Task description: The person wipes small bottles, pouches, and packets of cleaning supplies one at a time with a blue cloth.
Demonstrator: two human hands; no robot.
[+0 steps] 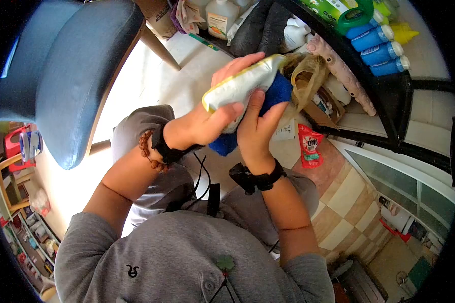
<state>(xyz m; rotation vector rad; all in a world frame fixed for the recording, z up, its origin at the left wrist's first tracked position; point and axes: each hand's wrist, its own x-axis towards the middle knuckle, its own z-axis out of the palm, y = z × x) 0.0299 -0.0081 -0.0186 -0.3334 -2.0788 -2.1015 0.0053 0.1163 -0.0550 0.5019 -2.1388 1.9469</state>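
Near the upper middle, a white pouch with yellow edges (245,83) is tilted between my two hands. My left hand (202,118) wraps round it, fingers behind and thumb in front. My right hand (260,131) has its thumb and fingers against the pouch and a blue cloth (278,91), which also shows below between the hands. Just right of the pouch is a translucent yellowish plastic bag (311,76). A red OMO packet (311,146) lies on the floor right of my right hand.
A black-framed shelf (389,113) at the upper right holds blue bottles (381,50) and a green container (354,12). A blue chair (86,76) stands upper left. White bottles (221,19) are at the top. A glass-paned white frame (404,182) is at right.
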